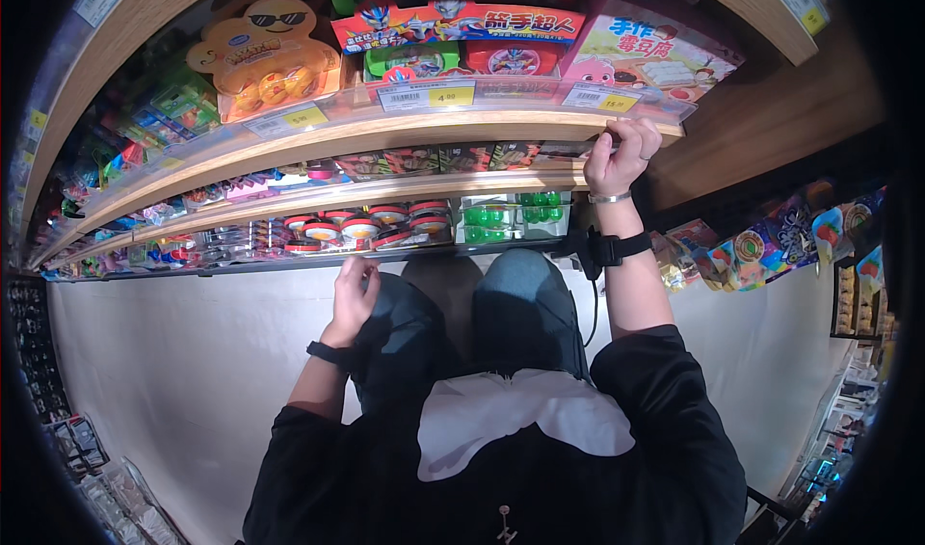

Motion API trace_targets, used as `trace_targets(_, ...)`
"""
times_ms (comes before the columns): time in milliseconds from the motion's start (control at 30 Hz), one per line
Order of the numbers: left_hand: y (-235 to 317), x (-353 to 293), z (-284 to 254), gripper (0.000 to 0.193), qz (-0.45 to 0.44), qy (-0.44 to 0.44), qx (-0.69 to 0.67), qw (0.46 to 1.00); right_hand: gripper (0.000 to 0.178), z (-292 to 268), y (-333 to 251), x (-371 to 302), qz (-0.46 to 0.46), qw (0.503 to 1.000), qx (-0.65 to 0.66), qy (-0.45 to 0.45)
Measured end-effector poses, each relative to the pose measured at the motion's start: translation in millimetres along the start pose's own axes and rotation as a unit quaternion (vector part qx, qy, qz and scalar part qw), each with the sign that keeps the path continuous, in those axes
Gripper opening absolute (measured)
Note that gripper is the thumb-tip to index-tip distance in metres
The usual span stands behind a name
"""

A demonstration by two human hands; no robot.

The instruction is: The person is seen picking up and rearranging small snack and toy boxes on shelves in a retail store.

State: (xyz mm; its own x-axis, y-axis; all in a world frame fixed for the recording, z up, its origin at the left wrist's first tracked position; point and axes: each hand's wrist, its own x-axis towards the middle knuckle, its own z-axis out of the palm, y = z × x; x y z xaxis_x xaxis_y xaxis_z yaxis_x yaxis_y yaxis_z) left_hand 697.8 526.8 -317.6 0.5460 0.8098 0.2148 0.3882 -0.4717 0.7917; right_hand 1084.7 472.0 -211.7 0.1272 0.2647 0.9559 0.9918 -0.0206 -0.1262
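Note:
My right hand [624,158] is raised to the right end of a wooden shelf [424,124], its fingers curled over the front edge. Just above it, a pink and white box [655,49] stands behind the clear price strip [347,104]. Near my left knee [400,323] is my left hand [356,294], its fingers bent in, with nothing visible in them. The lower shelf close to that hand holds red-and-white round packages [371,225] and clear packs with green round pieces [501,215].
On the upper shelf are a yellow character-shaped package [270,58] and a red display box [458,26] with round containers. Colourful bags [761,241] hang at the right. Pale floor [183,352] lies around my bent legs. Other stocked racks [116,502] line the rim.

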Motion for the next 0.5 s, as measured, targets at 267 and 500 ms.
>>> trace_targets(267,-51,-9,49,0.016,-0.203,-0.110,0.083,0.969,0.019,2,5,-2,-0.018,0.999,0.030,0.003)
trace_targets(500,51,58,65,0.019,0.147,-0.113,0.065,0.981,0.029,-14,0,-5,-0.013,0.999,0.014,-0.037)
